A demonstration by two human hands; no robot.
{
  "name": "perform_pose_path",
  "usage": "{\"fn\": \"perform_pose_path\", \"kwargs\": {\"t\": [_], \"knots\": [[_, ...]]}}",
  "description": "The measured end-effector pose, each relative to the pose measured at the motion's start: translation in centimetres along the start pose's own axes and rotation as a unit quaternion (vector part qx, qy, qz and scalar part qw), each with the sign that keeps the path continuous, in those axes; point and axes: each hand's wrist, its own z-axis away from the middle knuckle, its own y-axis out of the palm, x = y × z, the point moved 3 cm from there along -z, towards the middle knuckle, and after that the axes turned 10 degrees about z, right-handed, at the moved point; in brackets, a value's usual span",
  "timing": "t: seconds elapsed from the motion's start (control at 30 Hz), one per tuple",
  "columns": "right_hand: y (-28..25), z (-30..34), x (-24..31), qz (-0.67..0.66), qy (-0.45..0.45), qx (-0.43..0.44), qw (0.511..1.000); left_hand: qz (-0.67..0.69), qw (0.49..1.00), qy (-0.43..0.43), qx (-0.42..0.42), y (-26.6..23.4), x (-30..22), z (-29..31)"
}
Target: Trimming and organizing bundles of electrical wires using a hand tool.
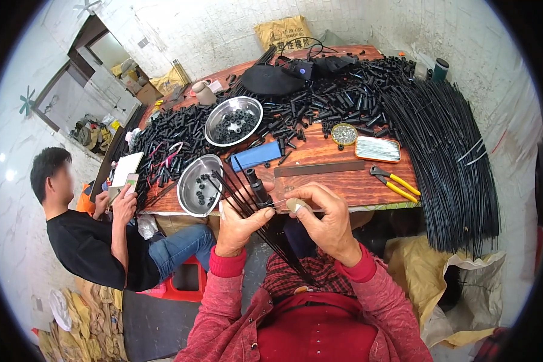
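My left hand [238, 226] is closed round several thin black rods [282, 252] that slant from above the table edge down toward my lap. The same hand grips a short black ribbed tube [257, 188], tilted upward. Close by on the right, my right hand [330, 222] is pinched shut on a thin metal wire [280, 202] that reaches toward the tube's lower end. A tan covering [295, 206] wraps one of its fingertips. The wire's far end is too small to make out.
Two steel bowls [187, 204] hold small black rings. Black tube parts [181, 130] heap across the table [368, 192]. Yellow-handled pincers [398, 184], a tin of wires [377, 149], a blue box [256, 155] and rod bundles [446, 163] surround the work area. A person [96, 235] sits left, holding a phone.
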Motion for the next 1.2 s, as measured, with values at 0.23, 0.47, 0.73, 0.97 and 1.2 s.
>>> {"fn": "perform_pose_path", "kwargs": {"t": [0.23,0.47,0.73,0.97,1.2], "knots": [[1.0,-0.8,-0.9,-0.041,0.039,0.021,0.998,-0.005,1.0,0.009,0.008,0.4,-0.3,0.1],[1.3,-1.7,-1.9,-0.031,0.021,0.029,0.999,0.01,1.0,-0.008,0.02,0.4,-0.3,0.1],[2.0,-2.2,-3.8,-0.289,0.157,0.129,0.935,0.05,0.998,-0.011,0.038,0.8,0.0,0.0],[-4.0,0.8,-6.7,0.11,0.114,0.011,0.987,0.001,0.999,-0.02,-0.033,0.1,0.2,-0.2],[-12.7,5.1,-14.7,0.568,0.054,0.0,0.822,0.018,1.0,0.004,-0.024,-1.2,0.4,-0.1]]}}
